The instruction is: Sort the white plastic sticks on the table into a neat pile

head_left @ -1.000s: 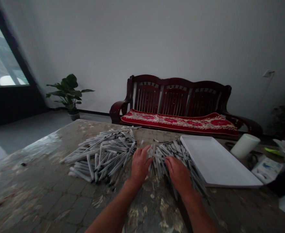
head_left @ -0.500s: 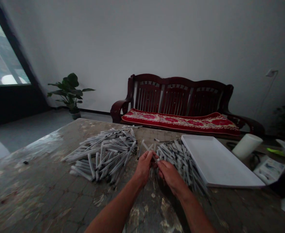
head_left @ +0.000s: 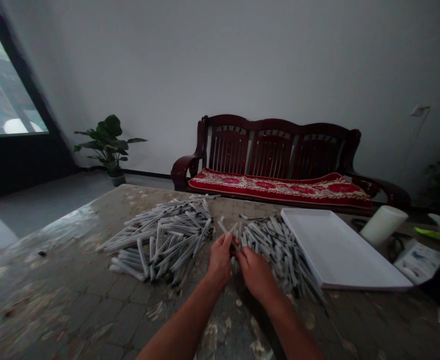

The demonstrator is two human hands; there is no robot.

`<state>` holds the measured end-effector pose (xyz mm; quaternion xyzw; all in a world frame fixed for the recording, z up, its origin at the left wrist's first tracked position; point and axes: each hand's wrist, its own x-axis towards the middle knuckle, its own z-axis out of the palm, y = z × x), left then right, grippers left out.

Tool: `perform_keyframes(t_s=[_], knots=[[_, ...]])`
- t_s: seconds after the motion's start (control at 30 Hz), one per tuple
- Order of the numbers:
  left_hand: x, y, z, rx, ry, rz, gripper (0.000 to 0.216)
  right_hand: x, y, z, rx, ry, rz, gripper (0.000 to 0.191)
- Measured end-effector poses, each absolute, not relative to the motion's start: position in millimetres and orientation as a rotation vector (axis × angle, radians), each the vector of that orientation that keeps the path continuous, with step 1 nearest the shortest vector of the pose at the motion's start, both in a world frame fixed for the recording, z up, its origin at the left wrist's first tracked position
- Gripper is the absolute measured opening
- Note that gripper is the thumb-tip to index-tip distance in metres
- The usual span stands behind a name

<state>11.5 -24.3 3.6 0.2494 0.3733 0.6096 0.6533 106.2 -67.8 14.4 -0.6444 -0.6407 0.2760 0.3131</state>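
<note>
Two pen heaps (head_left: pixel 160 240) (head_left: pixel 280 247) lie on the table (head_left: pixel 55 280), the tray (head_left: pixel 340 252) right of them, bench (head_left: pixel 280 160) behind

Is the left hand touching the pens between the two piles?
Touching. The head view shows the left hand with fingers closed around a few pens, whose ends stick out above the fingertips.

Pens (head_left: pixel 160 240) grey-white with black tips; tray (head_left: pixel 340 250) plain white; table (head_left: pixel 73 280) mottled brown – pale patches; bench (head_left: pixel 280 150) dark red-brown, cushion (head_left: pixel 280 187) red, floral.
</note>
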Motion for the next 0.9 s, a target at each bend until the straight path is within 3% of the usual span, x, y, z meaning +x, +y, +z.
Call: perform_keyframes(t_s=[0.13, 0.2, 0.3, 0.4, 0.57, 0.63, 0.77, 0.9], knots=[[12.7, -32.5, 10.6, 0.479, 0.749, 1.236, 0.045, 113.0, -72.1, 8.4, -1.292, -1.132, 1.715, 0.049], [12.9, -36.4, 16.3, 0.408, 0.661, 1.191, 0.043, 111.7, -75.7, 6.5, -1.105, -0.966, 1.930, 0.048], [14.5, -38.0, 21.4, 0.403, 0.625, 1.194, 0.039, 102.7, -76.1, 3.5, -1.017, -0.876, 1.968, 0.045], [16.9, -33.4, 19.2, 0.415, 0.729, 1.261, 0.040, 90.5, -72.1, 1.8, -1.267, -0.979, 1.682, 0.045], [5.6, -14.5, 11.3, 0.371, 0.884, 1.488, 0.030, 79.0, -81.6, 13.8, -1.760, -1.777, 0.638, 0.035], [-2.8, -7.1, 8.8, 0.326, 0.982, 1.584, 0.027, 78.4, -88.7, 21.4, -1.949, -1.982, 0.370, 0.031], [-5.3, -2.0, 0.4, 0.602, 1.078, 1.517, 0.014, 88.2, -85.9, 28.9, -2.053, -2.042, 0.157, 0.034], [1.7, -5.6, -7.5, 0.882, 1.157, 1.446, 0.017, 113.2, -70.5, 21.2, -2.032, -1.829, 0.170, 0.035]])
